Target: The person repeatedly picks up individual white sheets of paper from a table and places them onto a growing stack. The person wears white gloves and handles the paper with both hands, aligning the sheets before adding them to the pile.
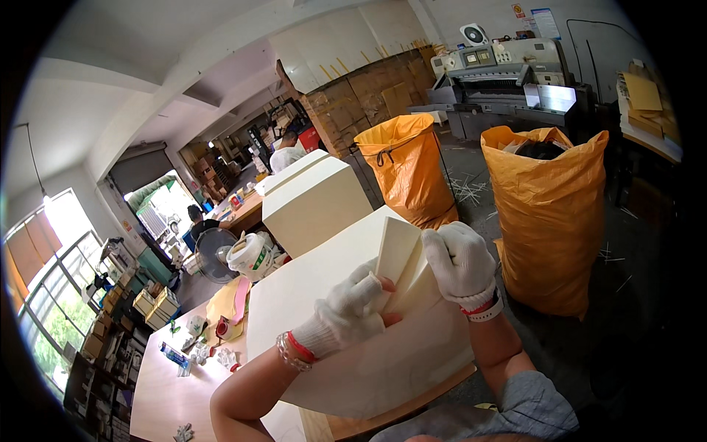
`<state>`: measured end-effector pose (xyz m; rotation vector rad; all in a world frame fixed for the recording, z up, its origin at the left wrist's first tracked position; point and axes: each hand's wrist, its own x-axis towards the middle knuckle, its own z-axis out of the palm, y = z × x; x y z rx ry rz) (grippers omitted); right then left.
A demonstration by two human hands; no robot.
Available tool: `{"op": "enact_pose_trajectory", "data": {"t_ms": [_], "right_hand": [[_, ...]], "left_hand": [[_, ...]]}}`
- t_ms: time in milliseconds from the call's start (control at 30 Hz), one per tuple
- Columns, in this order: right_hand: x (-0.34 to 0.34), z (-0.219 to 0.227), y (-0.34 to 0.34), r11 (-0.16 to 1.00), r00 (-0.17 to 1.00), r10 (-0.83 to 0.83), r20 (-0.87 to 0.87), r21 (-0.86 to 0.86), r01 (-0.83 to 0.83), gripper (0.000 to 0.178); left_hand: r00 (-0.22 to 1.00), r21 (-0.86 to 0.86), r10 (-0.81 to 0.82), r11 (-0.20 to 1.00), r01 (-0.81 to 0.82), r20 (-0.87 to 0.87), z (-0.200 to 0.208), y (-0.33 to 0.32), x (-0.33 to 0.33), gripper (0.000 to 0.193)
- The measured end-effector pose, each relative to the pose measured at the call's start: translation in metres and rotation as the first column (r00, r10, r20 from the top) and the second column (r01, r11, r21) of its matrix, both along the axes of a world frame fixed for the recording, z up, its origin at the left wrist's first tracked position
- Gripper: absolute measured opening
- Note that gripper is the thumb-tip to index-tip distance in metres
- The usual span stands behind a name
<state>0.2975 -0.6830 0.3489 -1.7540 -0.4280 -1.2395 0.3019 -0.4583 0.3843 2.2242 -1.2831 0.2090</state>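
Large cream-white paper sheets (309, 272) lie on the table in front of me, with a bent-up section of sheets (398, 247) standing between my hands. My left hand (346, 308), in a white knit glove with bare fingertips showing, holds the near side of this raised section, its fingers curled against the paper. At the right edge my right hand (461, 264), gloved too, is closed in a fist on the sheets' edge. Its fingertips are hidden. Behind the sheets stands a tall stack of cream paper (317, 210).
Two orange sacks (409, 173) (552, 228) stand right of the table. The pinkish tabletop (158, 398) holds a tape roll (227, 329) and a blue tube (174, 355). A white bucket (250, 255) and a fan (215, 255) are beyond. Two people work farther back; a large cutting machine (501, 77) stands behind.
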Motion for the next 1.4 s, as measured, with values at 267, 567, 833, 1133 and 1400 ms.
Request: {"op": "enact_pose_trajectory", "data": {"t_ms": [267, 567, 833, 1133, 1400], "right_hand": [[-0.001, -0.002, -0.004, 1.0, 1.0, -0.004, -0.011, -0.019, 0.004, 0.037], [-0.001, 0.001, 0.0, 1.0, 1.0, -0.007, -0.002, 0.004, 0.007, 0.038], [-0.002, 0.0, -0.001, 1.0, 1.0, 0.019, 0.004, 0.008, -0.019, 0.035], [-0.001, 0.001, 0.0, 1.0, 1.0, -0.004, 0.01, 0.007, 0.003, 0.035], [-0.001, -0.001, -0.001, 1.0, 1.0, 0.009, 0.003, 0.003, -0.009, 0.036]], "left_hand": [[0.992, 0.017, 0.092, 0.995, -0.094, 0.086, 0.003, -0.002, -0.004, 0.056], [1.0, 0.06, -0.022, 0.998, 0.022, -0.002, -0.001, 0.003, 0.004, 0.05], [0.986, -0.009, 0.02, 1.0, -0.019, 0.168, -0.001, -0.002, 0.0, 0.045], [0.998, 0.029, -0.03, 0.999, 0.029, 0.054, 0.001, -0.002, 0.003, 0.05], [0.99, 0.058, 0.054, 0.996, -0.062, 0.127, -0.001, -0.003, 0.0, 0.058]]}}
